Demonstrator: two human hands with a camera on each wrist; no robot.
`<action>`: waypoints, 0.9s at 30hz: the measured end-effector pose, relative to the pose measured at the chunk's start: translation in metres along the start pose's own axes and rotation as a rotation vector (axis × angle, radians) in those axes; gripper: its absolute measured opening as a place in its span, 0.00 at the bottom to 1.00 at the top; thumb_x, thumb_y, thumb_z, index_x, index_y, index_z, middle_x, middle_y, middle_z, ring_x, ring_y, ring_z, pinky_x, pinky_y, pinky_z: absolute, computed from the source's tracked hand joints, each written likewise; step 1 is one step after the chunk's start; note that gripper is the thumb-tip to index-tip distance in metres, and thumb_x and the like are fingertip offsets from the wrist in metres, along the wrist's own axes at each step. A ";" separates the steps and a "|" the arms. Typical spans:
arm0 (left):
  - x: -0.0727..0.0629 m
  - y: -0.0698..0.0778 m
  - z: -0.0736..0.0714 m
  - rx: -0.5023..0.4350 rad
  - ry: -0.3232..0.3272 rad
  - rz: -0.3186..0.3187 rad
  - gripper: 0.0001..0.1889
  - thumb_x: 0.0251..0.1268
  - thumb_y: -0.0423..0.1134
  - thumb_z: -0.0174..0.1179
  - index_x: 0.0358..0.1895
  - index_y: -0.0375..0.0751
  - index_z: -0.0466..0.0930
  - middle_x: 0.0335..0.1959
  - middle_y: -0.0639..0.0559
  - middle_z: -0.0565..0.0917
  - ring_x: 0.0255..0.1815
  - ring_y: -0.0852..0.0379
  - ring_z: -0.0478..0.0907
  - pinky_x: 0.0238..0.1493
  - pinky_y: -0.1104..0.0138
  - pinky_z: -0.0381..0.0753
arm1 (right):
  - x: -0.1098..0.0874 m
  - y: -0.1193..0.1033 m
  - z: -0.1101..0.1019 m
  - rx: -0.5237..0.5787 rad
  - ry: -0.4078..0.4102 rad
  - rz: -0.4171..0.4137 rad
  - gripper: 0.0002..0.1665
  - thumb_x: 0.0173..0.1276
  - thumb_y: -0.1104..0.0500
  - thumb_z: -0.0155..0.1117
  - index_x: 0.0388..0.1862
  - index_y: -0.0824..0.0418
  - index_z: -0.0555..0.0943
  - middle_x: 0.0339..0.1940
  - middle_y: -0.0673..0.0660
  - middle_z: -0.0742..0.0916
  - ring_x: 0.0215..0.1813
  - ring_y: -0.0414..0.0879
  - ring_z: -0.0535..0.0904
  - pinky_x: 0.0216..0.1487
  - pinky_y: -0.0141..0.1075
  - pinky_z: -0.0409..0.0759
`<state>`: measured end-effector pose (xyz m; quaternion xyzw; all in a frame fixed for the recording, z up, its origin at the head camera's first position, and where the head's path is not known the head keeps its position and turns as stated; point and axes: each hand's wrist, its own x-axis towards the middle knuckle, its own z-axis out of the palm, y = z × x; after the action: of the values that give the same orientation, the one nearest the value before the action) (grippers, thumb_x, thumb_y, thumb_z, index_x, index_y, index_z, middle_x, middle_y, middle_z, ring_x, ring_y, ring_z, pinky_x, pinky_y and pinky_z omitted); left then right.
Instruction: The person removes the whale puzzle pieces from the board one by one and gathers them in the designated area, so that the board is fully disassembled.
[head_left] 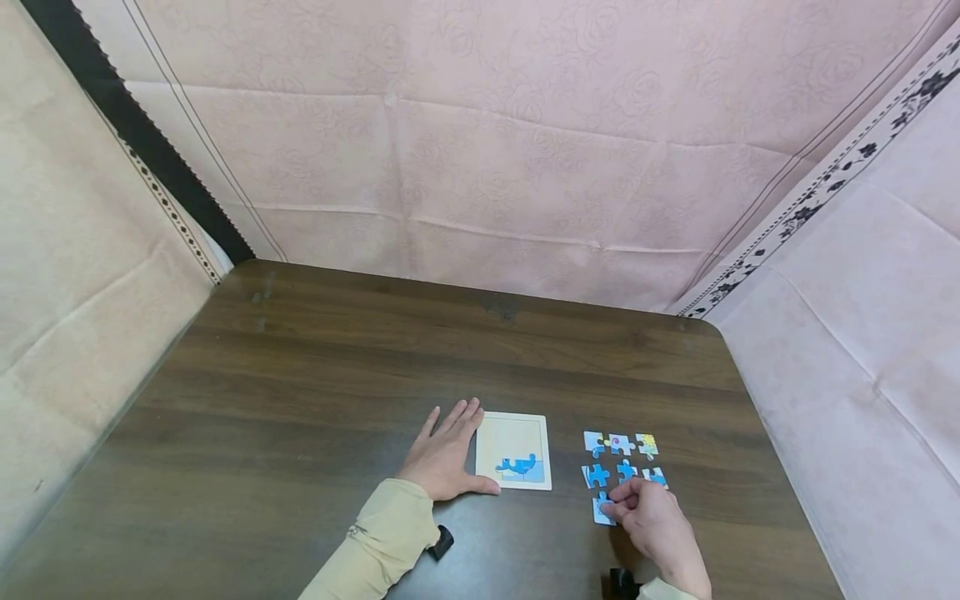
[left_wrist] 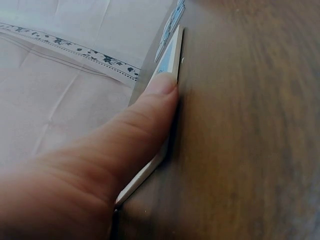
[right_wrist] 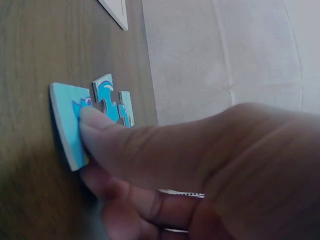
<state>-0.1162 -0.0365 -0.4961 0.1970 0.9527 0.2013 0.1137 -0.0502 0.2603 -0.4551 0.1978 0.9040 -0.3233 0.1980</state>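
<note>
A square puzzle tray [head_left: 512, 435] with a pale frame lies on the table, blue pieces or print showing in its lower right part. My left hand [head_left: 442, 462] rests along its left side, fingers spread and fairly straight; the thumb [left_wrist: 142, 107] lies over the near edge. To the right, my right hand [head_left: 656, 521] pinches a blue jigsaw piece [right_wrist: 67, 117] between thumb and fingers. That piece is the nearest of the loose ones, and the right wrist view shows its thick edge close over the table. The fingers partly cover it.
Several loose jigsaw pieces [head_left: 620, 444] lie in rows just beyond the right hand, one of them [head_left: 596, 476] left of its fingertips. The brown wooden table [head_left: 337, 358] ends at pale cloth walls [head_left: 480, 167] at the back and sides.
</note>
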 end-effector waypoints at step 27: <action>0.001 -0.001 0.002 0.002 -0.004 0.001 0.62 0.41 0.76 0.64 0.78 0.44 0.51 0.79 0.52 0.48 0.79 0.53 0.43 0.76 0.49 0.36 | -0.001 -0.001 0.003 -0.040 0.024 -0.036 0.04 0.64 0.63 0.68 0.36 0.61 0.82 0.30 0.52 0.82 0.31 0.46 0.73 0.29 0.36 0.72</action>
<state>-0.1171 -0.0360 -0.4984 0.1979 0.9526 0.2000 0.1154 -0.0493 0.2573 -0.4568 0.1813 0.9160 -0.3062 0.1851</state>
